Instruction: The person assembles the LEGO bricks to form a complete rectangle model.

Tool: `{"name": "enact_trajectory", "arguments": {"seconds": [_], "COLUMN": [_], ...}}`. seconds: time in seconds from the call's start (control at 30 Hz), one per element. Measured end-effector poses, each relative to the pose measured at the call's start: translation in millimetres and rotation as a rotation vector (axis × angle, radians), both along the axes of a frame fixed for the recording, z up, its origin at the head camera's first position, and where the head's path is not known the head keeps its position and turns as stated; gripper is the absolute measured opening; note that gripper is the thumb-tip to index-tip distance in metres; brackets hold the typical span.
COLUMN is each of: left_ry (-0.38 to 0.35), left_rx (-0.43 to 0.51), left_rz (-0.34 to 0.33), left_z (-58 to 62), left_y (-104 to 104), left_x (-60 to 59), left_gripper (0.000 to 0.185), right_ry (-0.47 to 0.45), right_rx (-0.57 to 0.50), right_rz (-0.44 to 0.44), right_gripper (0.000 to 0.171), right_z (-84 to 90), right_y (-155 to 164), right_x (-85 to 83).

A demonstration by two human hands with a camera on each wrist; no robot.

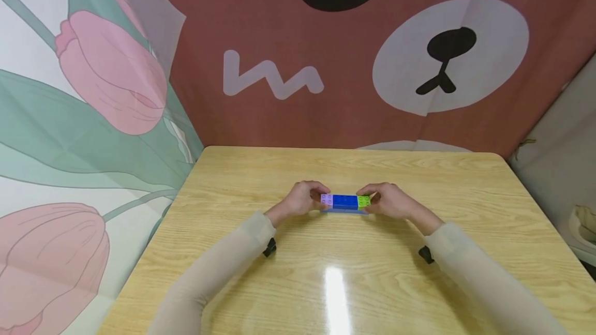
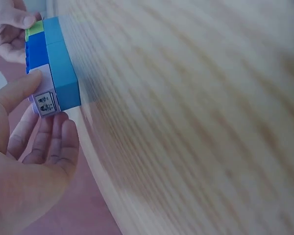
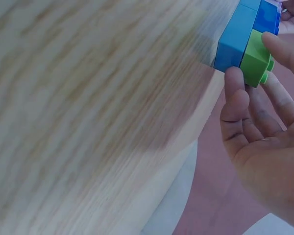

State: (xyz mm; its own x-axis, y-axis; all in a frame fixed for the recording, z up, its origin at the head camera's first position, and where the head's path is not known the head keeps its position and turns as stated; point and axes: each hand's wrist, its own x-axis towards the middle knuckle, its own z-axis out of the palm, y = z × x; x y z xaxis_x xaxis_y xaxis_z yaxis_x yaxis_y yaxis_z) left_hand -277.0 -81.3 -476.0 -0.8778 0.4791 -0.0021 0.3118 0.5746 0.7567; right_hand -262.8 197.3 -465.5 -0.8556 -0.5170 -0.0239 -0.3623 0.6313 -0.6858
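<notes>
A short two-layer row of toy building bricks sits on the wooden table, between both hands. Its top layer runs from a lilac brick through a dark blue brick to a lime green brick. Beneath them lie light blue bricks, with a seam showing in the left wrist view. My left hand pinches the lilac brick, thumb on its near side. A small dark printed picture marks that brick's end. At the other end, my right hand pinches the green brick between thumb and fingers.
The wood-grain table has its far edge close behind the bricks. A brown curtain with a bear print hangs behind it, and a tulip-print cloth hangs along the left.
</notes>
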Motion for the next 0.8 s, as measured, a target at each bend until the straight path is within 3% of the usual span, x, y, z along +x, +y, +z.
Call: {"name": "enact_trajectory", "arguments": {"seconds": [0.27,0.5,0.8], "left_ry": [-0.006,-0.005,-0.038], "left_rx": [0.06,0.072,0.101], "left_rz": [-0.019,0.01,0.036], "left_z": [0.9,0.5,0.8], "left_y": [-2,-4,-5], "left_x": [-2.4,-8.6,-12.7], "left_gripper": [0.024,0.019,0.016], "right_ry": [0.01,0.02,-0.044], "right_rx": [-0.039,-0.032,-0.046], "right_rz": [0.014,0.008,-0.037], "right_gripper": [0.033,0.03,0.03], "right_z": [-0.7,0.2,2.2], "right_y": [3,5,3], "right_x": [-2.1,-8.5,-13.3]}}
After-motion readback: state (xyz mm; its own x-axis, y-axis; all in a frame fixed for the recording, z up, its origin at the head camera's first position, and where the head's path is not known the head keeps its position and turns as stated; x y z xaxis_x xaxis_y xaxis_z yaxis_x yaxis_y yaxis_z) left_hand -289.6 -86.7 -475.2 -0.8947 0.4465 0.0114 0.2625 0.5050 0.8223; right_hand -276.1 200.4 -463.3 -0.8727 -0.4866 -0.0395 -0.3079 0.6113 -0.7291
